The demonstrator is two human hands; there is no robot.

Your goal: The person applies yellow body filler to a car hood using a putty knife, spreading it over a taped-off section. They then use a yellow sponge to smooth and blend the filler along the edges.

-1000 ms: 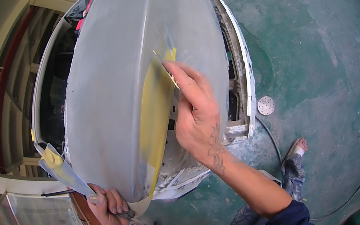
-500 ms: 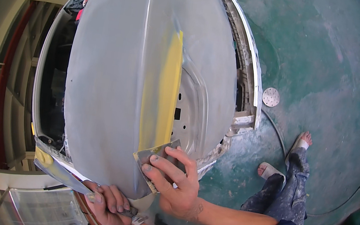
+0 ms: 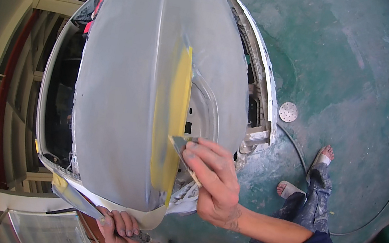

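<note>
Right hand [image 3: 214,188] is closed around a flat spreader blade [image 3: 184,155], fingers on top and thumb beneath; the blade's edge rests against the grey car body panel [image 3: 129,85], at the lower end of the yellow filler strip [image 3: 174,118] that runs lengthwise down the panel; the strip lies just beside a recessed oval area of the panel. Left hand [image 3: 119,229] sits at the lower edge of the view, fingers curled over a flat board [image 3: 75,197] smeared with yellow material, just under the panel's lower rim; what else it grips cannot be told. Green floor [image 3: 355,70] lies to the right; a round sanding disc [image 3: 288,112] lies on it, well apart from both hands; the person's sandalled feet [image 3: 305,175] stand near the panel's right side.
</note>
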